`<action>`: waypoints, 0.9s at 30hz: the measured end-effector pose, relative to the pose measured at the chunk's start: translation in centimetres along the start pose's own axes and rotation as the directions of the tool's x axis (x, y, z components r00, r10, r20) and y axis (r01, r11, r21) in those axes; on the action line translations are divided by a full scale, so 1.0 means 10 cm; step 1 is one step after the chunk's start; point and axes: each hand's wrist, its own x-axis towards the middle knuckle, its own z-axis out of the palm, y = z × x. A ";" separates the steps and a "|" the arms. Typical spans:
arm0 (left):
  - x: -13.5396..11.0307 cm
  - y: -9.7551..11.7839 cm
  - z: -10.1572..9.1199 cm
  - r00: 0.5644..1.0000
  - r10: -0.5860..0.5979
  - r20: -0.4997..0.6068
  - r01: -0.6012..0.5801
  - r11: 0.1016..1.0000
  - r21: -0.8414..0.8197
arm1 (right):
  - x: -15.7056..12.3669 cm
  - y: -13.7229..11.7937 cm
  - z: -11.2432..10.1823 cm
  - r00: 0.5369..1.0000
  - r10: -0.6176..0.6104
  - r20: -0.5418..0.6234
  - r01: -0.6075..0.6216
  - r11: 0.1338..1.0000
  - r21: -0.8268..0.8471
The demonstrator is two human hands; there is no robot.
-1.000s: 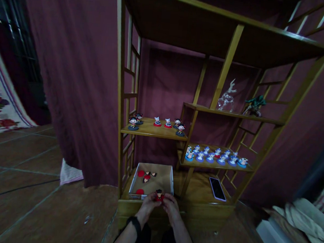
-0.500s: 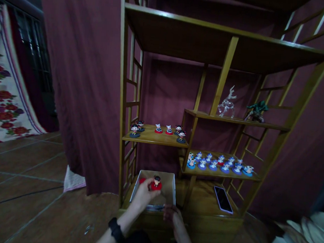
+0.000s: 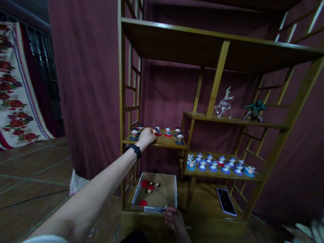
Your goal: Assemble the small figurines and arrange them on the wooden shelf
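My left hand point(image 3: 147, 136) reaches up to the left middle shelf point(image 3: 166, 141), its fingers closed around a small red-based figurine point(image 3: 154, 131) with dark hair. Right behind that figurine, partly covered, is a black-and-white figurine point(image 3: 158, 130) on a red base, with a like one point(image 3: 168, 131) to its right. Dark-based figurines stand in pairs at both shelf ends; the left front one point(image 3: 133, 133) is beside my hand. Below, my right hand point(image 3: 174, 218) has its fingers curled at the front rim of an open box point(image 3: 176, 197), which holds several red-and-black figurines point(image 3: 150, 188).
The lower right shelf point(image 3: 203, 173) carries two rows of blue and purple figurines point(image 3: 214, 165). Above them stand a clear deer figure point(image 3: 224, 104) and a dark green figure point(image 3: 255, 110). A phone point(image 3: 226, 201) lies right of the box. Wooden posts divide the shelves.
My left hand has risen from above the box to the left middle shelf, carrying the red figurine. The right hand stays near the box's front rim. The view has shifted slightly.
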 end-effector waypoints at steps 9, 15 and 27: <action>0.14 -0.06 0.07 0.996 -0.031 -0.080 0.053 0.955 0.292 | 0.00 -0.03 -0.08 1.000 -0.013 0.014 0.014 0.997 -0.070; 0.19 -0.04 0.11 0.994 0.018 -0.109 0.027 0.920 0.391 | 0.05 0.02 -0.11 0.999 -0.039 0.037 0.042 0.993 -0.112; 0.18 -0.11 0.15 0.976 0.144 -0.162 -0.050 0.876 0.479 | 0.08 0.04 -0.15 0.994 -0.076 0.081 0.087 0.986 -0.142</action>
